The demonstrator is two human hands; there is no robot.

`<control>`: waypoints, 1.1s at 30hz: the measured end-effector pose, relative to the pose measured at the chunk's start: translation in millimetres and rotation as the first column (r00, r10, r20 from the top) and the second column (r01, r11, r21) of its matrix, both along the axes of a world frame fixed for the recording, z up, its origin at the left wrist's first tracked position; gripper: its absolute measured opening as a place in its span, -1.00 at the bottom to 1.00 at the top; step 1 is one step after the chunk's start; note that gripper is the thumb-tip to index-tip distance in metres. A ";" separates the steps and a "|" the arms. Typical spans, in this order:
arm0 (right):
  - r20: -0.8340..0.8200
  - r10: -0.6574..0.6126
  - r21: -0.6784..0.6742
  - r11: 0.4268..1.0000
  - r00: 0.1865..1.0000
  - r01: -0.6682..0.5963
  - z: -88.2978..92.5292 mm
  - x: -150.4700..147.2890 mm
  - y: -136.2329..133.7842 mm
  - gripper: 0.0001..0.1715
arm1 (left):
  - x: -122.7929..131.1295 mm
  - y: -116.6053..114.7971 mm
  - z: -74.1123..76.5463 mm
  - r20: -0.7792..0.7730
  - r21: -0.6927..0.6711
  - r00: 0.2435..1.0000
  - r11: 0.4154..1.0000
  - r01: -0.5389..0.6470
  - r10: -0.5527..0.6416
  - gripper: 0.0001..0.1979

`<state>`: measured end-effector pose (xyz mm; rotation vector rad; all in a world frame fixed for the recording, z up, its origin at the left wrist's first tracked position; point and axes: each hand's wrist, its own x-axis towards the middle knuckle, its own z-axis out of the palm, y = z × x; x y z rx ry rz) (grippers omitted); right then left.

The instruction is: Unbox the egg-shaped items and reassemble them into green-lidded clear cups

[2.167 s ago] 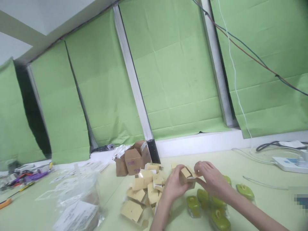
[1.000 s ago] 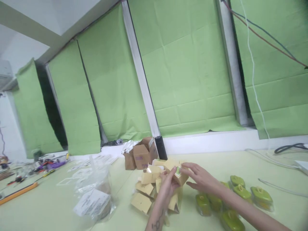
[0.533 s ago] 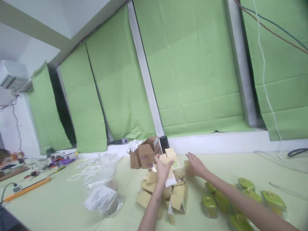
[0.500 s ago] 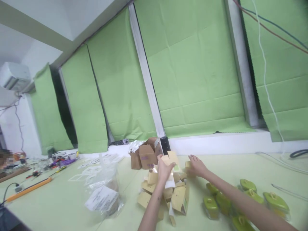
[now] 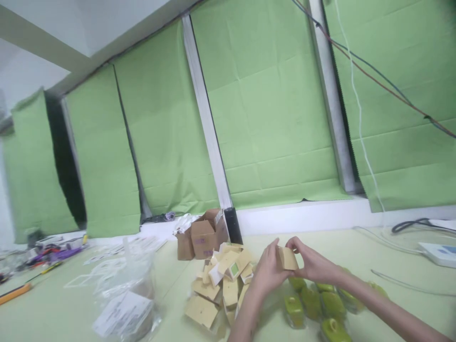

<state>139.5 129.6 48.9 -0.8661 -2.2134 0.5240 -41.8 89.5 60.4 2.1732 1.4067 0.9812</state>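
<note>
1. Left hand (image 5: 268, 270) had moved from over the carton pile (image 5: 231, 290) and joined the right hand (image 5: 313, 263) at a small box (image 5: 288, 259).
2. Its fingers angled upward along the box's left side, thumb low at the front.
3. Right index finger arched to the top corner, thumb beneath, pinching the other side.
4. Left forearm rose steeply; the right slanted in from lower right.
5. Held between both hands, the box was right of the pile, beyond the tubs (image 5: 332, 305).

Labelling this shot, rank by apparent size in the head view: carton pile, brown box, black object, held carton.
1. Carton pile
2. Brown box
3. Held carton and black object: too alike to rank
</note>
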 end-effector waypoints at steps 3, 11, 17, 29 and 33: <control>-0.045 0.034 -0.030 0.999 0.998 -0.036 9.4 21.8 -32.9 -0.61 | 8.2 -13.9 5.2 0.087 -0.039 0.989 0.991 0.127 -0.123 -0.33; -0.099 0.214 -0.170 0.959 0.972 -0.229 22.3 52.4 -56.3 -0.53 | 13.5 -49.0 6.0 0.030 -0.103 0.986 0.981 0.165 -0.162 -0.48; -0.037 0.155 -0.073 0.985 0.987 -0.157 35.2 53.7 -60.8 -0.70 | 11.0 -45.3 -1.8 -0.201 0.116 0.971 0.981 0.155 -0.129 -0.71; 0.085 -0.110 0.109 0.989 0.990 0.101 5.5 25.7 -60.2 -0.56 | 15.0 -40.9 -7.8 -0.544 0.294 0.835 0.951 0.094 0.085 -0.23; -0.007 -0.163 0.062 0.985 0.987 0.163 -2.3 18.4 -56.7 -0.67 | 14.8 -44.1 -5.8 -0.524 0.329 0.845 0.941 0.083 0.108 -0.51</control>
